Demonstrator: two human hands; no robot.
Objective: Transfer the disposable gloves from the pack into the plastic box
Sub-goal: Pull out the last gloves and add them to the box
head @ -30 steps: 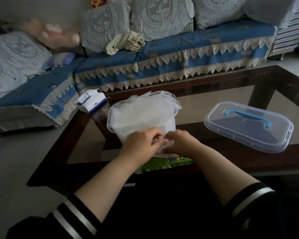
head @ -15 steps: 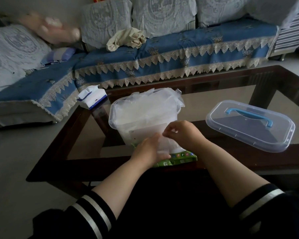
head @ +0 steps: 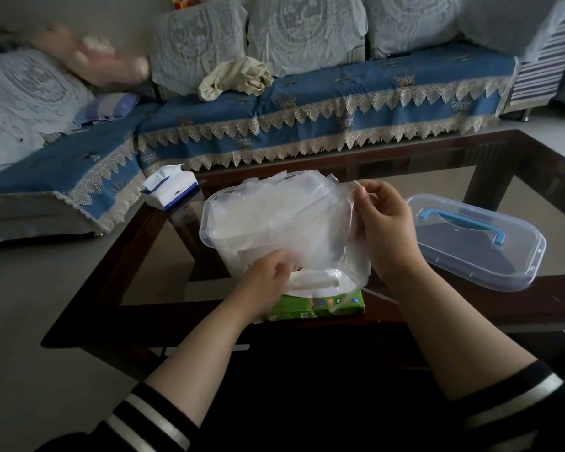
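Since half a second ago, the right hand [head: 387,230] has risen from the pack to beside the plastic box's right rim, drawing a clear disposable glove [head: 333,230] up with it, while the left hand [head: 268,282] has barely shifted. Left of the plastic box [head: 216,236] sits a white-and-blue tissue pack [head: 170,190] at the corner of the surface [head: 470,308]. The left hand's grip is closed, fingers curled on the lower end of the glove just in front of the box, above the green pack [head: 313,305], whose white opening shows more folded film. The box stands open, already heaped with crumpled clear gloves that rise above its rim. The right hand pinches the glove's upper edge between thumb and fingertips, so the film hangs stretched between both hands, not yet inside the box. Right of the box, its clear lid [head: 476,243] with a blue handle lies flat. The pile looks full enough that another glove may slide off over the rim, and pulling could drag extra gloves from the pack or tip the light box.
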